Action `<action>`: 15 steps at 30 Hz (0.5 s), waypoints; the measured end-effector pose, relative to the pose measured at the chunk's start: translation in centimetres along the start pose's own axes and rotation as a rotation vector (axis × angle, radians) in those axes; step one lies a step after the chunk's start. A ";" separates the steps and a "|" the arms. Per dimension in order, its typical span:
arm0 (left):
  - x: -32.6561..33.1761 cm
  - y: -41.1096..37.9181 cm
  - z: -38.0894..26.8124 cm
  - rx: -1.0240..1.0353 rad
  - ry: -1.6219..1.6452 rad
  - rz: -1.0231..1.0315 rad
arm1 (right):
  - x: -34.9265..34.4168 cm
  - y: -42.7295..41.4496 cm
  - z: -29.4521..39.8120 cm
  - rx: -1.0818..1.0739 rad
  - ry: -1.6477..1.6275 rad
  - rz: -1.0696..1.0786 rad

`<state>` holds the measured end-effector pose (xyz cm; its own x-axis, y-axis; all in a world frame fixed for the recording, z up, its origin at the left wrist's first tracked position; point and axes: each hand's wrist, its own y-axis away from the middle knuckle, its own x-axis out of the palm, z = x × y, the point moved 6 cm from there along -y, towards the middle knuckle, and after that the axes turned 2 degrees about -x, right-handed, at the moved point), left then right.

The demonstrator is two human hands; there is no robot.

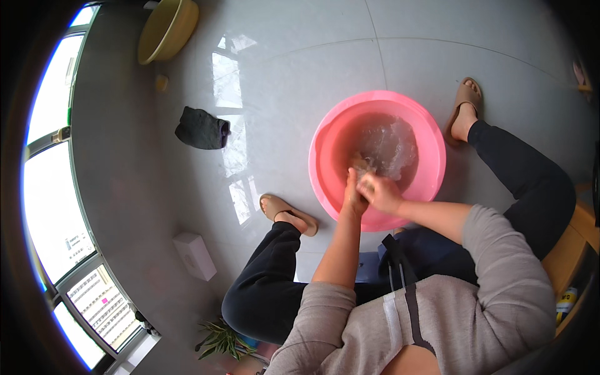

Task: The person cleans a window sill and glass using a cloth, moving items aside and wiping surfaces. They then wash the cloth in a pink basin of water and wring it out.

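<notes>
A round pink plastic basin (323, 140) stands on the floor between my legs and holds murky, foamy water (389, 145). Both hands meet over its near side. My left hand (355, 193) has its fingers pointing up towards the water. Against it on the right is my right hand (380, 192), its fingers curled and blurred. Something pale and yellowish (363, 164), wet and indistinct, shows at the fingertips; whether it is cloth or splashing water, and which hand holds it, I cannot tell.
A dark crumpled garment (199, 129) lies on the grey tiled floor at the left. Beyond it a yellow basin (176, 33) leans by the wall. A white box (194, 256) and a potted plant (225, 338) are at lower left. My slippered feet flank the pink basin.
</notes>
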<state>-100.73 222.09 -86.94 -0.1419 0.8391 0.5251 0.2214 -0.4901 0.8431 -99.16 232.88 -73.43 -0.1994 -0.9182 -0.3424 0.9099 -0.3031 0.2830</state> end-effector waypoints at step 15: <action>8.7 3.6 1.1 -0.018 0.038 -0.181 | -4.3 -5.4 -5.7 -0.051 0.525 0.063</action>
<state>-100.07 227.89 -79.49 -0.2143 0.9047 0.3683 0.1717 -0.3363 0.9259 -101.17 239.90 -78.56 0.0531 -0.6787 -0.7325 0.9336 -0.2266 0.2777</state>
